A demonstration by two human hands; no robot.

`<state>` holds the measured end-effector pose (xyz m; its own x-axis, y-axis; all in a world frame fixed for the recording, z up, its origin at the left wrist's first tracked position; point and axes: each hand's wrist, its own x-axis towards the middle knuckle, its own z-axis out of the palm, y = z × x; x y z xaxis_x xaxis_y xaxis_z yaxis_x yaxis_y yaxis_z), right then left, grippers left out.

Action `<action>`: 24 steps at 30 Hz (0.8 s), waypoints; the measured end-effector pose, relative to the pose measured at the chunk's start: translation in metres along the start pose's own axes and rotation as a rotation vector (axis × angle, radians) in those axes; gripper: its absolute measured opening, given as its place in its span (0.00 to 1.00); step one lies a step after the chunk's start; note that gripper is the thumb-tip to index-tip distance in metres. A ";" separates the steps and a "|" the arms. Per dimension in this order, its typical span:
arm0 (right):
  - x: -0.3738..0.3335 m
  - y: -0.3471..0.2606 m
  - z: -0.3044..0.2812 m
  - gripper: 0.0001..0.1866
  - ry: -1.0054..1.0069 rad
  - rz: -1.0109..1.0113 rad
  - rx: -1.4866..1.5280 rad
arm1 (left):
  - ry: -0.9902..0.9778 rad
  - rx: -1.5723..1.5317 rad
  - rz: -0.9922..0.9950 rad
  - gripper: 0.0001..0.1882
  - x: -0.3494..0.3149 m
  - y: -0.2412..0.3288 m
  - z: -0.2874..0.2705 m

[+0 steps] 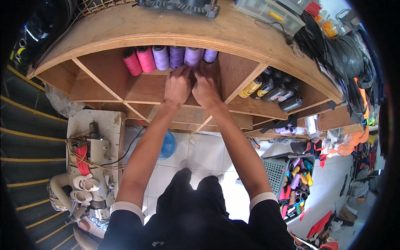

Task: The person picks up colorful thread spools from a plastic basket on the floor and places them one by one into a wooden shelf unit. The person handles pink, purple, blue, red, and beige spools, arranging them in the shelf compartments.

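Both my arms reach into an upper compartment of a wooden shelf [143,89]. A row of thread spools stands against its back: a red-pink spool [132,63], a bright pink spool [146,59], a lilac spool [161,58], a darker purple spool [177,56], then more purple ones. My left hand [178,86] and my right hand [205,87] come together at the lower end of a light purple spool [192,56]. Their fingers are bent and closed around its base, with the fingertips partly hidden. Just right of it stands another purple spool [210,56].
Yellow and dark spools [271,89] fill the compartment to the right. A sewing machine [89,179] stands at left. At lower right, a green plastic basket [275,177] holds many coloured spools. A blue rounded object [167,146] rests on the tiled floor [200,154].
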<state>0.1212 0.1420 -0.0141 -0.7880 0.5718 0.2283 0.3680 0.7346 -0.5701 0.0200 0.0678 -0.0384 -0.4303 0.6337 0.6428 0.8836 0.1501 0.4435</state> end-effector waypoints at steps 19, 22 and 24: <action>-0.003 -0.004 0.009 0.30 0.056 -0.024 -0.001 | 0.403 0.177 -0.465 0.43 -0.011 -0.022 -0.052; 0.003 0.001 0.021 0.30 0.081 0.004 -0.111 | 0.343 0.196 -0.495 0.47 -0.006 -0.049 -0.044; 0.004 0.000 0.026 0.29 0.094 0.001 -0.139 | 0.329 0.243 -0.525 0.48 -0.007 -0.062 -0.039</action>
<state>0.1052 0.1353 -0.0335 -0.7402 0.5993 0.3048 0.4383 0.7739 -0.4572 -0.0389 0.0246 -0.0458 -0.8148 0.1705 0.5541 0.5410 0.5670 0.6212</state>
